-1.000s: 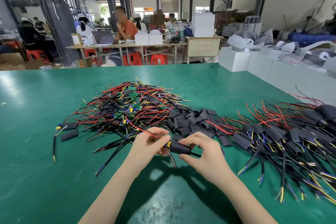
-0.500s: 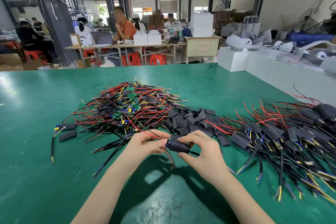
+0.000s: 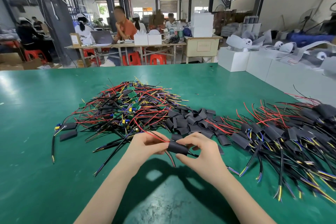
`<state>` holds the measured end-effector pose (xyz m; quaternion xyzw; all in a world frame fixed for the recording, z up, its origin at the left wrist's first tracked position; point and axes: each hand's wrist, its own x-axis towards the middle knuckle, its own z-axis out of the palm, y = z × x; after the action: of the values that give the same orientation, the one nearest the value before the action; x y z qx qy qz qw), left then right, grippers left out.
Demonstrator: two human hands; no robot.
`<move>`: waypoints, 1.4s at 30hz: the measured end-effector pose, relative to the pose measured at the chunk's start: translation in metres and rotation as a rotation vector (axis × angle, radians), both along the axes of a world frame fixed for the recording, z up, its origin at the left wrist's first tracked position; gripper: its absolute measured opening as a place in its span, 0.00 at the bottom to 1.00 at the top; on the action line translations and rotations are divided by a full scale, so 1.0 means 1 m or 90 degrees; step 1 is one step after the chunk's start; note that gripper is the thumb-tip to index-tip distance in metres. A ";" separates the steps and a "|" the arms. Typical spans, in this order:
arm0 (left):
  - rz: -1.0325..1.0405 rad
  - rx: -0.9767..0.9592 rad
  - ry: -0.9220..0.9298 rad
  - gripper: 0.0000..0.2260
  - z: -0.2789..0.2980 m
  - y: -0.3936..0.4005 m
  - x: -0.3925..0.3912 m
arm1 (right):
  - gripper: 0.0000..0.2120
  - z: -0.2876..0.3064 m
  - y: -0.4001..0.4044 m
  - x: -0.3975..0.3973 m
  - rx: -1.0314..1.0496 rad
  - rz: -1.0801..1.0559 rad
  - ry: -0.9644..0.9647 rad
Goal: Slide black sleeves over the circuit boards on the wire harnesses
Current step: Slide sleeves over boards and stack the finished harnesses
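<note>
Bright overhead light, warped edges

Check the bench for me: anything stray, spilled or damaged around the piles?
Nothing looks damaged or spilled. The only strays are a loose black sleeve and one sleeved harness lying apart on the green table, left of the unsleeved pile.

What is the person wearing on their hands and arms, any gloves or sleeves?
Nothing that shows. The left hand and the right hand are bare, with no gloves, rings or watch in view. Both forearms are bare right down to the picture's edge, so no sleeves show.
</note>
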<state>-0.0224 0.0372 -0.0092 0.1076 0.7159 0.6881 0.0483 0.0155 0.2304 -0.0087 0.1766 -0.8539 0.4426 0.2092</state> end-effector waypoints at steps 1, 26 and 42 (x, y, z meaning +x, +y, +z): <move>0.005 -0.009 0.002 0.06 0.000 0.000 0.000 | 0.14 0.000 0.000 0.000 -0.005 0.004 -0.003; 0.235 -0.129 0.036 0.07 0.002 -0.032 -0.016 | 0.15 0.025 0.106 -0.010 0.011 -0.438 0.247; 0.266 -0.515 0.217 0.22 -0.023 -0.048 -0.033 | 0.14 -0.011 0.073 -0.024 0.400 -0.185 -0.106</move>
<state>-0.0551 -0.0113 -0.0326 0.0453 0.9300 0.3219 -0.1712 -0.0088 0.3030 -0.0201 0.0724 -0.9786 0.1367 0.1354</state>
